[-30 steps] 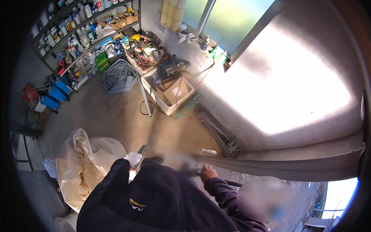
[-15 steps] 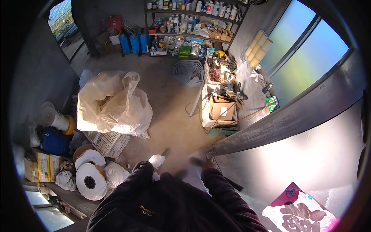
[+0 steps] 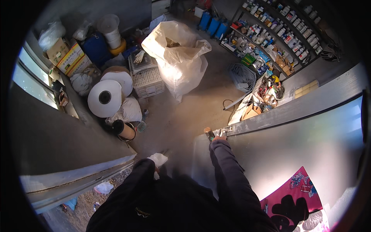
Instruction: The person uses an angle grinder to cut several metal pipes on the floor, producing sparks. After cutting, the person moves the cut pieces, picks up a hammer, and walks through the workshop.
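My left hand (image 3: 157, 169) is mostly hidden by its dark sleeve. It is closed on a crumpled white thing (image 3: 158, 158), whose kind I cannot make out. On the right, my arm reaches forward to the edge of the grey metal door (image 3: 247, 154). There my right hand (image 3: 220, 138) is closed beside the latch (image 3: 228, 130). A short dark object with a brown end (image 3: 208, 132) sticks out from its fingers; its kind is unclear.
A large open whitish sack (image 3: 181, 65) stands ahead, with a white plastic crate (image 3: 148, 82) beside it. White reels (image 3: 95, 101) lie at left. Shelves of bottles (image 3: 278, 29) and a coiled grey hose (image 3: 240, 78) are far right. A door frame (image 3: 77, 179) borders the near left.
My view has turned left and moved back, bringing the near-left door frame and ground outside into sight. My right arm now stretches farther forward along the door; the left still holds the white thing.
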`<state>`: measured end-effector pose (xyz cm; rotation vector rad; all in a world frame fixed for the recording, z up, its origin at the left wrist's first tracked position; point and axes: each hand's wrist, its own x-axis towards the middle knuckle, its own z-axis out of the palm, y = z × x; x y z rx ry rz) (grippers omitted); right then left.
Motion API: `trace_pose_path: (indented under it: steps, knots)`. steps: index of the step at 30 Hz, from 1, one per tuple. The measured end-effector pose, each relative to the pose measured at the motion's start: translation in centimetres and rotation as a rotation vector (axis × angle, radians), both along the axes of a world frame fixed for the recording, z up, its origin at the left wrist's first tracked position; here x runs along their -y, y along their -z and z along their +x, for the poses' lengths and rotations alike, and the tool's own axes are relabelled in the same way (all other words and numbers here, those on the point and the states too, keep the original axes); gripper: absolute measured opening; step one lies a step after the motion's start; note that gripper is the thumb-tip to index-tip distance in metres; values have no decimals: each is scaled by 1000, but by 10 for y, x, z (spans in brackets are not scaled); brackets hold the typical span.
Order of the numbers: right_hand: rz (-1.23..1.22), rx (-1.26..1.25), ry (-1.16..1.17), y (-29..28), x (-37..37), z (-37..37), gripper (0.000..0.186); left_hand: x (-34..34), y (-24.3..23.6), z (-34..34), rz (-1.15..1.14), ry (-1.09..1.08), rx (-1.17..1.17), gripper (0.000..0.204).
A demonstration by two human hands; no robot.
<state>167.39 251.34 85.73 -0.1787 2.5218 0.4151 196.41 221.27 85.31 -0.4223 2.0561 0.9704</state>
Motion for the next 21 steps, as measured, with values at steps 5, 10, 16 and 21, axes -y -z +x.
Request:
trace_pose_path:
  steps: [5, 10, 16, 21]
  knots:
    - [-7, 134, -235, 59, 13, -11, 30, -14, -9, 164, -44, 81, -114, 79]
    - [6, 110, -397, 18, 65, 19, 55, -44, 0, 332, -81, 134, -36, 110]
    - [136, 106, -516, -38, 144, 112, 64, -99, -1, 561, -248, -206, 48, 98]
    - [-396, 19, -167, 21, 178, 180, 116, -160, 5, 750, -363, -505, 33, 103]
